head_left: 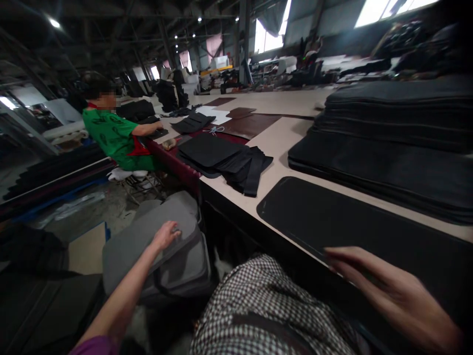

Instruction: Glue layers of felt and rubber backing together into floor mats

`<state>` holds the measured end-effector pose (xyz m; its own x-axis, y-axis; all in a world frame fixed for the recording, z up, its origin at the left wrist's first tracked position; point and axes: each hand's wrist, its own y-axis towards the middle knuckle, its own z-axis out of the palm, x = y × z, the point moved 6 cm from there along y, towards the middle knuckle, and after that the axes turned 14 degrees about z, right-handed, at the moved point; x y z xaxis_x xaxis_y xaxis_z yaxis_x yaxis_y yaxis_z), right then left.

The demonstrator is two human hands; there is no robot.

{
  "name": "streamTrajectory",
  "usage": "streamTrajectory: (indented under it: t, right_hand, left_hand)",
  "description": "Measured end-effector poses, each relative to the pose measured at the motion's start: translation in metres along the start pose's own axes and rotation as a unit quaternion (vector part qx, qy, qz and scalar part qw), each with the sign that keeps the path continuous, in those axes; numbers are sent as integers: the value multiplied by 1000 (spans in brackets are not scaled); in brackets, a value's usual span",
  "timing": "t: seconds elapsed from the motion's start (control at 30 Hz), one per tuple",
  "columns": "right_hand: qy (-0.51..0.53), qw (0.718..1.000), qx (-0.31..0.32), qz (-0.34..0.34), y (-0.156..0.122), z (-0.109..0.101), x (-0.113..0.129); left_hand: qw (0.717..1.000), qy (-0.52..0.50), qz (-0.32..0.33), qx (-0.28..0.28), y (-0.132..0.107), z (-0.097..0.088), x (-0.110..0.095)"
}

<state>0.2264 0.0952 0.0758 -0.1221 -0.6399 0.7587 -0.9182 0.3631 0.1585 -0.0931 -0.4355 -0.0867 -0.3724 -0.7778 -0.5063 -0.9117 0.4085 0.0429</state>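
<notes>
My left hand [167, 236] is at a stack of flat grey panels [136, 246] with rounded corners, low on my left. Its fingers are loosely bent and apart, on or just over the top panel; contact is hard to judge. Along the near edge of the table lies a large black rounded panel [343, 212]. Over this panel's front edge hovers my right hand [391, 291], slightly blurred, fingers stretched out and nothing seen in them.
Thick stacked black panels [380, 158] stand at the table's right. Smaller black pieces and strips [210, 150] lie farther left on the table [275, 143]. A person in a green shirt [111, 130] sits at its far left side. Dark folded material [48, 305] lies at lower left.
</notes>
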Motion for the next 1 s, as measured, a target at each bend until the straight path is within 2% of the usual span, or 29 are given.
streamTrajectory:
  t: [0.1, 0.2, 0.43, 0.6, 0.7, 0.8, 0.9, 1.0]
  right_hand:
    - [18, 995, 102, -13, 2, 30, 10]
    - [11, 993, 120, -2, 0, 42, 12]
    - [4, 988, 151, 12, 12, 65, 10]
    - [22, 980, 196, 1, 27, 99, 39]
    - [16, 970, 242, -13, 37, 126, 59]
    - [8, 957, 288, -17, 52, 159, 72]
    - [8, 946, 322, -25, 67, 198, 84]
    - [-3, 930, 365, -47, 78, 241, 98]
  left_hand:
    - [996, 89, 4, 9, 16, 31, -16]
    - [989, 149, -9, 23, 32, 43, -20]
    - [986, 154, -5, 68, 47, 44, -5]
    - [995, 85, -38, 47, 48, 34, 23]
    - [998, 19, -48, 22, 44, 26, 40]
    - [998, -47, -40, -5, 39, 24, 49]
    - [995, -89, -14, -39, 37, 25, 47]
    - [993, -94, 22, -65, 36, 21, 36]
